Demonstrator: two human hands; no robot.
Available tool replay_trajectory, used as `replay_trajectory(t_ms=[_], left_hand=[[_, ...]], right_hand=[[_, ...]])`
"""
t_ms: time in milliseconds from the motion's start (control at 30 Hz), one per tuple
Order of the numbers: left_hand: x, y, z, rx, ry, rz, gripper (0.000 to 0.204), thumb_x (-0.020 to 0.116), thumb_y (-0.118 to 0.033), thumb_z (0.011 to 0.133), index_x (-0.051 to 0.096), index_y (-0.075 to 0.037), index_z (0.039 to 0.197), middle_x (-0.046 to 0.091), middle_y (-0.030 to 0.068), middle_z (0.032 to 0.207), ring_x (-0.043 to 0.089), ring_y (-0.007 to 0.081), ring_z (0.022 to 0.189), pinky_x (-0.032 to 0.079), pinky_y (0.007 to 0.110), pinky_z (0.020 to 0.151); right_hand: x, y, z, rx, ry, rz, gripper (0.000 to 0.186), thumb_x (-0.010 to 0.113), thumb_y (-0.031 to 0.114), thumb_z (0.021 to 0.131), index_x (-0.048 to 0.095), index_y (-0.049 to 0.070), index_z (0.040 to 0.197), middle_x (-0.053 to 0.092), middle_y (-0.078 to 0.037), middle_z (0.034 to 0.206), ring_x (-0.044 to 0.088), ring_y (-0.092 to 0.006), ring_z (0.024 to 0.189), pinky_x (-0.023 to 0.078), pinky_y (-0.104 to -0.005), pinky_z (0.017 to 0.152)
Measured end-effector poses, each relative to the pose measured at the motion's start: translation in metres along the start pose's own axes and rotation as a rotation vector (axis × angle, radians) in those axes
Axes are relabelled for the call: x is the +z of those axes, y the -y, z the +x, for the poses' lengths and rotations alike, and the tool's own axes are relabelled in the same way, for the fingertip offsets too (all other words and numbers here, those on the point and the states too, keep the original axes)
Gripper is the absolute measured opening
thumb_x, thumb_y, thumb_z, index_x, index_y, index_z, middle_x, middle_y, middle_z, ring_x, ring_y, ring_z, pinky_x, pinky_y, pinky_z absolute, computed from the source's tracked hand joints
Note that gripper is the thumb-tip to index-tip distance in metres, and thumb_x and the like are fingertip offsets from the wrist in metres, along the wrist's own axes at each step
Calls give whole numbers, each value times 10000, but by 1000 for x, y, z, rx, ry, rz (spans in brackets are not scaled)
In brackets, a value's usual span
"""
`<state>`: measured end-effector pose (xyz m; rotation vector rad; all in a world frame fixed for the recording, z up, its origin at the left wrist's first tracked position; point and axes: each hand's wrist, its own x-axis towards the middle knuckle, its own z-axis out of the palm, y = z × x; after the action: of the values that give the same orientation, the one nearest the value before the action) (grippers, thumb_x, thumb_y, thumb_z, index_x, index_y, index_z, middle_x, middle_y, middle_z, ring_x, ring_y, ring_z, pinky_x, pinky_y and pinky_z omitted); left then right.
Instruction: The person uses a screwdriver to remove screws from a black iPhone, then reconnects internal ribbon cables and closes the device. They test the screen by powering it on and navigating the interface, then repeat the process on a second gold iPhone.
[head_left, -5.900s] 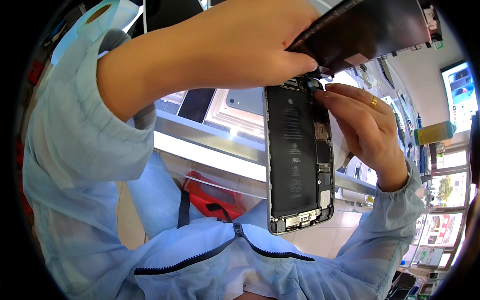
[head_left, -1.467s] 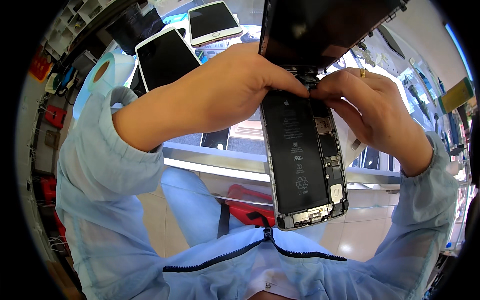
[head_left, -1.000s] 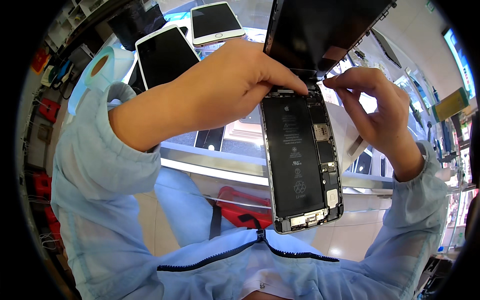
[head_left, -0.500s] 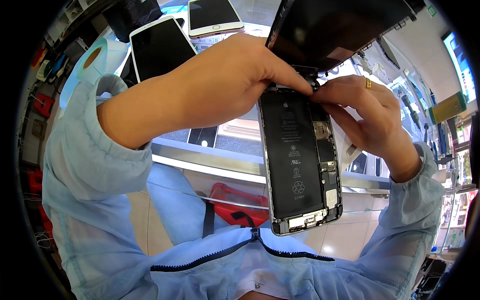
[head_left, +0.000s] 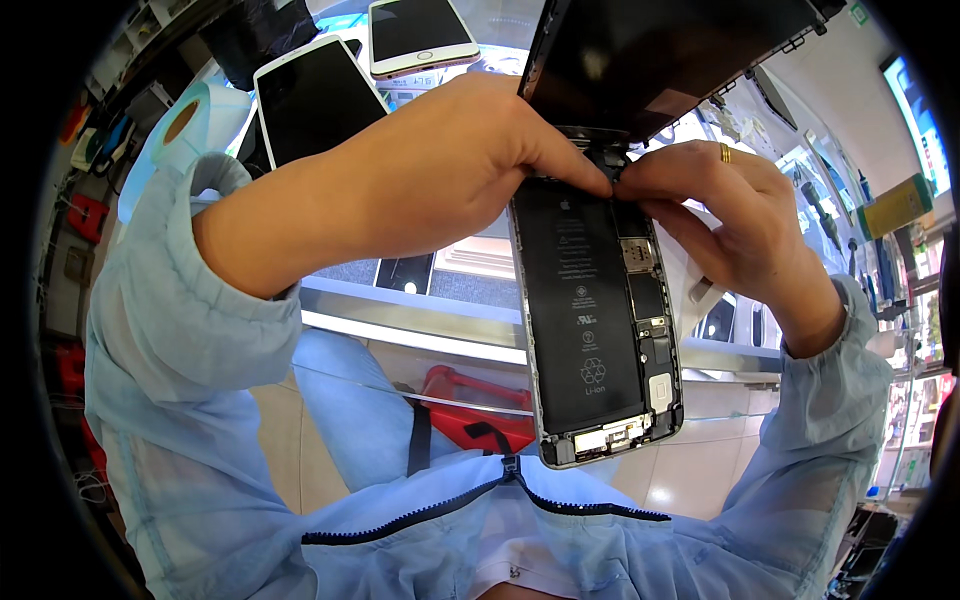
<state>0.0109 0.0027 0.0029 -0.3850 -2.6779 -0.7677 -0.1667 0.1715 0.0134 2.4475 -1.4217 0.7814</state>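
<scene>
An opened smartphone [head_left: 655, 345] is tilted up before me, its lower end over the counter edge. Inside its frame lies a long black battery [head_left: 585, 300]. The dark screen panel [head_left: 670, 60] stands raised at the far end, joined near the top of the body. My left hand [head_left: 455, 160] grips the phone from the left, a digit pressing by the upper inner parts; its other fingers are hidden behind. From the right, my right hand [head_left: 725, 205] has fingertips pinched together at the same spot, against the left one. Whatever lies between them is covered.
Two white-framed phones, a nearer one [head_left: 315, 100] and a farther one [head_left: 420, 35], lie on the lit counter at the back left. A roll of pale blue tape [head_left: 190, 125] stands beside them. Below the counter edge sits a red plastic object [head_left: 485, 405]. A yellow-green container [head_left: 893, 210] is at right.
The phone, its raised screen and both hands have shifted slightly left. My fingertips stay together at the top of the phone body.
</scene>
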Motion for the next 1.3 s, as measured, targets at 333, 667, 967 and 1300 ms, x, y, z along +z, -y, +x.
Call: replay_trajectory(t_ms=[333, 667, 967, 1300], left_hand=[[8, -4, 0, -7, -99, 63, 409, 441, 119, 682, 694, -52, 955, 637, 194, 931, 601, 367, 832, 483, 396, 770], [2, -4, -1, -23, -103, 127, 470, 461, 125, 726, 624, -54, 1129, 648, 157, 1053, 630, 323, 943, 493, 333, 842], [6, -2, -3, 11, -122, 86, 462, 505, 86, 749, 608, -82, 1166, 640, 168, 1023, 622, 349, 863, 496, 349, 765], [7, 2, -3, 46, -127, 88, 459, 508, 82, 777, 609, -104, 1185, 644, 180, 998, 638, 331, 802, 501, 342, 716]], right_hand=[[-5, 24, 9, 49, 157, -122, 248, 636, -47, 738, 594, 11, 975, 620, -132, 811, 626, -304, 714, 495, -352, 606], [3, 18, -2, 156, -51, 10, 294, 646, -13, 762, 576, 35, 1043, 653, -106, 855, 646, -290, 740, 511, -333, 632], [0, 30, 9, 74, 99, -93, 260, 617, -96, 732, 593, -12, 977, 625, -147, 846, 621, -298, 739, 497, -342, 633], [0, 18, -2, 157, -42, -67, 183, 618, -55, 778, 581, -11, 952, 646, -117, 829, 644, -265, 696, 501, -315, 605]])
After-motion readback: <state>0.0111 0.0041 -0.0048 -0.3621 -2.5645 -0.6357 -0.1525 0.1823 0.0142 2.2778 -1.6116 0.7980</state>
